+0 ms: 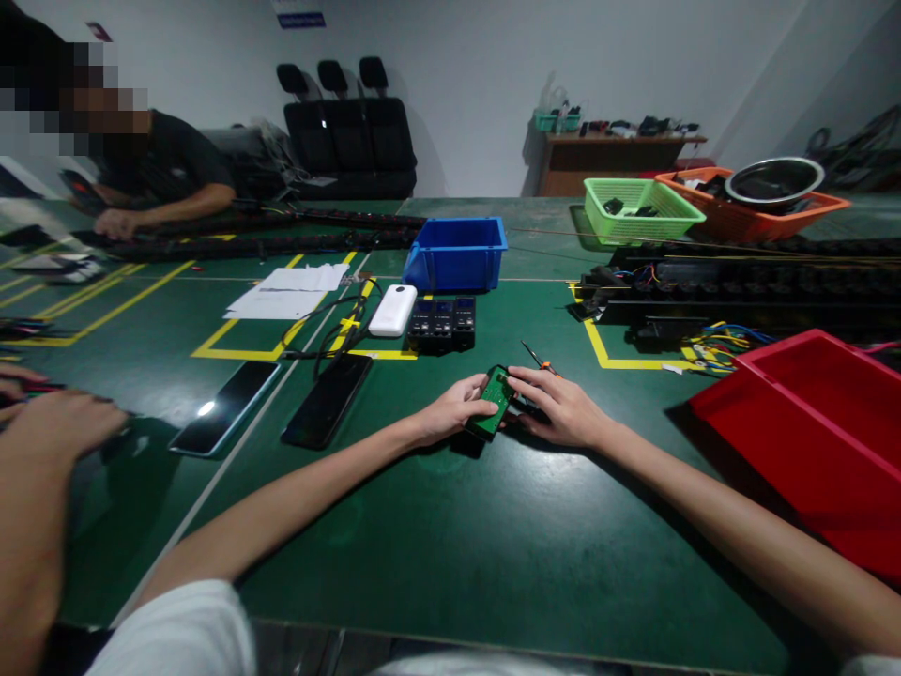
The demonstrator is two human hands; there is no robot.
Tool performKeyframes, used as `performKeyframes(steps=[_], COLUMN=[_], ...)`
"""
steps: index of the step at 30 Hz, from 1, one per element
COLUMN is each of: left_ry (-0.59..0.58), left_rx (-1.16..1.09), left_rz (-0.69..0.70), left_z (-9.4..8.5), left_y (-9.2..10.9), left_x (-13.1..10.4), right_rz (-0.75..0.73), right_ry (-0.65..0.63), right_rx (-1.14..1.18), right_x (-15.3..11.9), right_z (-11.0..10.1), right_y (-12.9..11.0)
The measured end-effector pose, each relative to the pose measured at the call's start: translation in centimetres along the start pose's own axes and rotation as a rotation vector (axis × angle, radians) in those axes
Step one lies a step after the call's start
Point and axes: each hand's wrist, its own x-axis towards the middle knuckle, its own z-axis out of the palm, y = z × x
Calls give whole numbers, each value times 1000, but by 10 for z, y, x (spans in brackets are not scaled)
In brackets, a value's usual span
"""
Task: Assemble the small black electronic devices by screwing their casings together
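Note:
A green circuit board sits in a small black housing, tilted above the table in front of me. My left hand is closed around it from the left, thumb lying across the board's lower part. From the other side my right hand has its fingertips at the board's upper right edge, and its remaining fingers curl below. Just beyond the right hand's knuckles is a thin screwdriver with some orange on its handle. Several black modules with small screens stand in a row behind the board.
A blue bin, white power bank, two phones, and papers lie ahead and left. At right are a red bin, loose wires, and green and orange baskets. Other people's hands work at left.

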Motion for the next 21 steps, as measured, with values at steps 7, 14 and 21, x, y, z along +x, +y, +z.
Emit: performKeyframes(steps=[7,14,21], left_ry=[-9,-54,-137], left_rx=[26,92,233], left_rz=[7,43,102], left_z=[5,3,-1], left_y=[4,2,-2], left_x=[-2,-2,-1], right_rz=[-16,12,4], right_ry=[20,14,-11], right_rx=[-42,-36,-25], right_x=[-3,-3,-4], right_z=[0,0,-2], right_y=[1,1,2])
